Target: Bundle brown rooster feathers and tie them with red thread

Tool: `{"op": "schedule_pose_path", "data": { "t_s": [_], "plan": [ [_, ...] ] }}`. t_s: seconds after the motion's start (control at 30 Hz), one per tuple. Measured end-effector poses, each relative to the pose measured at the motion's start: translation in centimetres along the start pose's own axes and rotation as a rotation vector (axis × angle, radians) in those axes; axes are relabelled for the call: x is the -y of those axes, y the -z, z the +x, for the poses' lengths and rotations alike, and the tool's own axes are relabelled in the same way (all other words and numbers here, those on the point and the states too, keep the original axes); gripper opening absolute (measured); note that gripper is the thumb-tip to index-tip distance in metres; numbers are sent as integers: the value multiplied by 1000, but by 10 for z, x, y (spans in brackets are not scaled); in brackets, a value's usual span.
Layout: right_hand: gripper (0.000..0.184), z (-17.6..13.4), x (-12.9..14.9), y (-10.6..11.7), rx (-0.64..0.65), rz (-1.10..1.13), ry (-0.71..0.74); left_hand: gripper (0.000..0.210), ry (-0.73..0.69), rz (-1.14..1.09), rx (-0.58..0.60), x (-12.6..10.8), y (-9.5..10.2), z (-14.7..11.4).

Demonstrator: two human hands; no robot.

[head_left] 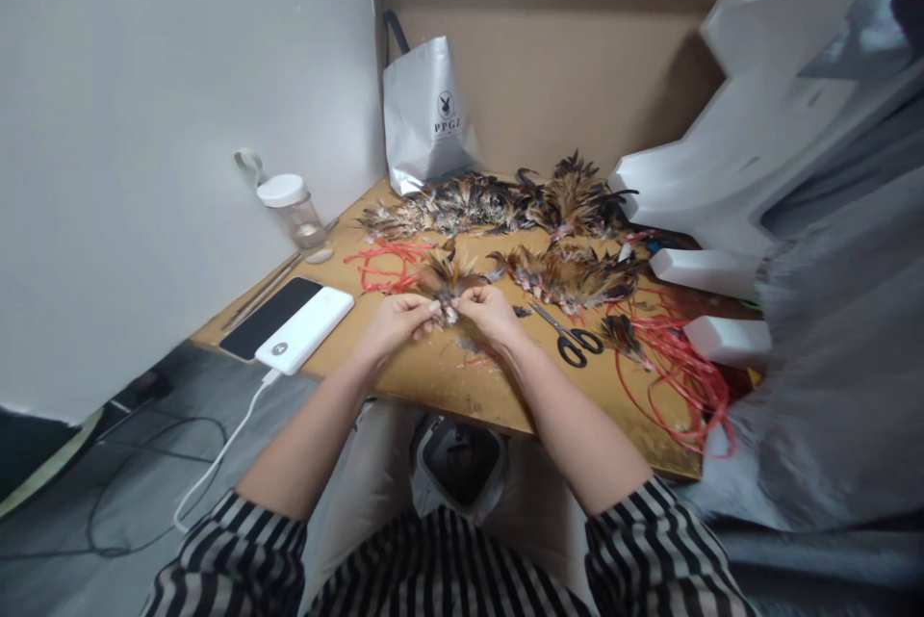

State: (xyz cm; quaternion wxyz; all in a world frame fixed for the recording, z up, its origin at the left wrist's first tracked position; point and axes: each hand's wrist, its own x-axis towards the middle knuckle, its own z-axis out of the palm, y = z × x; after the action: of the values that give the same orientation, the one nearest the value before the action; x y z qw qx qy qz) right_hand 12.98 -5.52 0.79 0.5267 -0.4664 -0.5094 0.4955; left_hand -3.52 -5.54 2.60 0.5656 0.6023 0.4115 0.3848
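Observation:
Between my two hands is a small bunch of brown feathers, fanned upward with its pale quill ends at my fingertips. My left hand pinches the base from the left. From the right, my right hand pinches the same base. Red plastic strips lie just beyond my left hand. A row of feather bunches rests beyond my right hand, and black-handled scissors lie beside it. Small feather scraps are scattered on the wooden table below my hands.
At the back sit a larger feather pile and a silver bag. On the left are a lidded bottle, a phone and a cabled white power bank. Red strips and white foam stand right. A bin is between my legs.

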Motion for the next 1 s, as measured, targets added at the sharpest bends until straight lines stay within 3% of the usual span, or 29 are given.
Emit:
{"op": "schedule_pose_path", "data": {
  "t_s": [0.1,0.27,0.43,0.6,0.83,1.0],
  "plan": [
    [21,1,-4,0,-5,-24,-26,29,-63,-181,-108,9,-11,0],
    [21,2,-6,1,8,-2,-45,29,-85,-335,-101,16,-24,-2],
    [16,0,-5,2,49,-45,-103,30,-130,-156,-44,19,-17,-4],
    [18,-6,0,-1,184,-98,-193,30,-155,8,-9,26,-6,-8],
    [16,-12,8,1,352,-432,-26,28,-20,16,-21,35,2,-16],
    [15,-15,9,-1,405,-559,87,27,68,-5,-67,42,3,-21]
  ]
}}
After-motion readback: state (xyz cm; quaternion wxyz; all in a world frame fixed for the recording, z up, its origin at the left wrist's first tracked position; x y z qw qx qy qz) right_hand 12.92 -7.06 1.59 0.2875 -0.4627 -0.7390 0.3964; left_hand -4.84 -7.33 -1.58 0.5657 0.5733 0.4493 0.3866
